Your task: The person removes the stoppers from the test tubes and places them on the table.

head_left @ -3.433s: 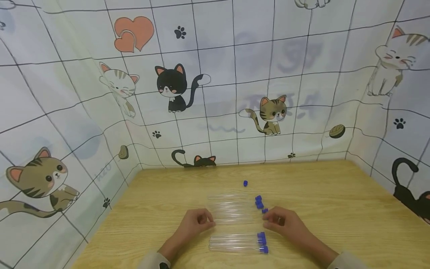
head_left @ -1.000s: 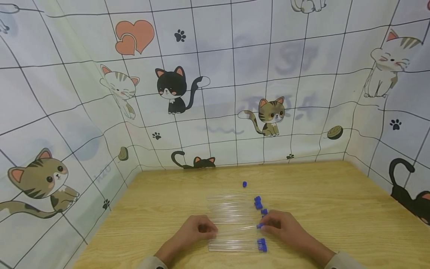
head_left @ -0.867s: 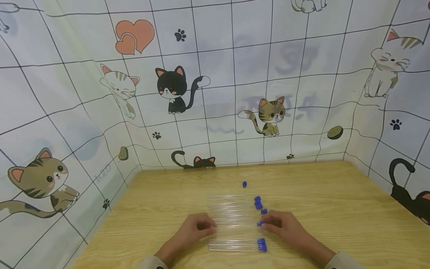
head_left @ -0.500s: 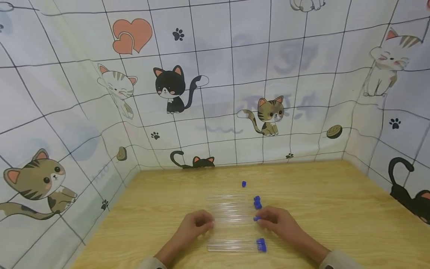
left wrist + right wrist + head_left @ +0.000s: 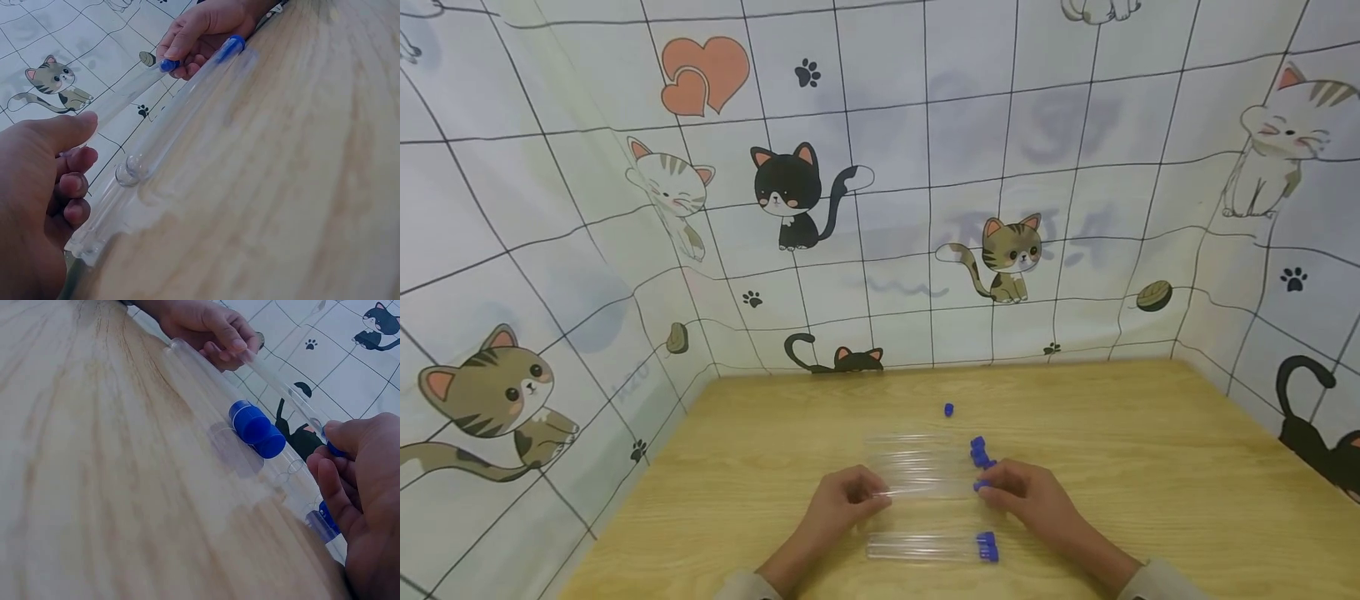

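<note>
Since half a second ago, a clear test tube (image 5: 132, 92) has risen out of the uncapped tubes (image 5: 913, 458); the left hand (image 5: 850, 498) pinches its left end with the thumb. It spans the gap between the hands, its right end at a blue cap (image 5: 169, 65), so I judge the two are being joined; whether seated, I cannot tell. The right hand (image 5: 1028, 493) clamps that cap in its fingertips, thumb pressed against it.

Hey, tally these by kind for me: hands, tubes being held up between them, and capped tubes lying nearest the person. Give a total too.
Hands, left hand and right hand: 2
Held tube: 1
Capped tubes lying nearest the person: 2
Total: 5
</note>
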Demonstrator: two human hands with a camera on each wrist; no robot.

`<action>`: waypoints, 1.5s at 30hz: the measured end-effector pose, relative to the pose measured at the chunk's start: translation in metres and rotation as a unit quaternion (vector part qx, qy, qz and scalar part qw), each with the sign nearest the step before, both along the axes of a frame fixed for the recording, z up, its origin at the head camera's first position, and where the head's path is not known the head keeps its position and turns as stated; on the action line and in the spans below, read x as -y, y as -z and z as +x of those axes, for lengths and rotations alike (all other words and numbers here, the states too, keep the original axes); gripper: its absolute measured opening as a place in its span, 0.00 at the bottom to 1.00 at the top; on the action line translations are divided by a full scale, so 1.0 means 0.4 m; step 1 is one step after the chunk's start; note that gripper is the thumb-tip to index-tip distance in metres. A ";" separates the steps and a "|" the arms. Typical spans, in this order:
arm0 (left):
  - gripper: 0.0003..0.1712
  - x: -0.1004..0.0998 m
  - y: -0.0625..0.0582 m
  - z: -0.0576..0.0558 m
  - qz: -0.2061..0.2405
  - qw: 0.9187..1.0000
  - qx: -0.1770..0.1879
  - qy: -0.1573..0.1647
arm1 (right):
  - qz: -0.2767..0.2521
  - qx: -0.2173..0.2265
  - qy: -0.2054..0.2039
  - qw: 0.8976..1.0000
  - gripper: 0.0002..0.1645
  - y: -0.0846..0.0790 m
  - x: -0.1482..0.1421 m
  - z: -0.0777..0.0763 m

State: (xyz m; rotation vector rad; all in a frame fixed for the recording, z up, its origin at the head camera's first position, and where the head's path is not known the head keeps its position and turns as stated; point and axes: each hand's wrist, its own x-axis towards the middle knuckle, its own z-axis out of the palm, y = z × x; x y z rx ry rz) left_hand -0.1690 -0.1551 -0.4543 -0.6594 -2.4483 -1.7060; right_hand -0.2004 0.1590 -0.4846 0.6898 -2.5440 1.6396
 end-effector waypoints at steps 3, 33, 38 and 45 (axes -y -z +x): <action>0.06 0.001 0.004 0.000 -0.007 1.000 0.007 0.004 | -0.009 -0.003 -0.003 1.000 0.11 0.000 0.000 0.004; 0.06 -0.002 0.002 0.005 0.002 1.000 0.020 0.005 | -0.007 -0.001 -0.007 1.000 0.10 0.000 -0.001 -0.002; 0.05 0.002 0.010 -0.003 0.000 1.000 0.008 0.003 | -0.011 0.021 -0.042 0.999 0.12 0.001 -0.008 -0.003; 0.05 0.016 0.071 -0.045 -0.007 1.000 0.014 0.003 | -0.044 0.029 -0.095 0.994 0.12 0.004 -0.016 -0.007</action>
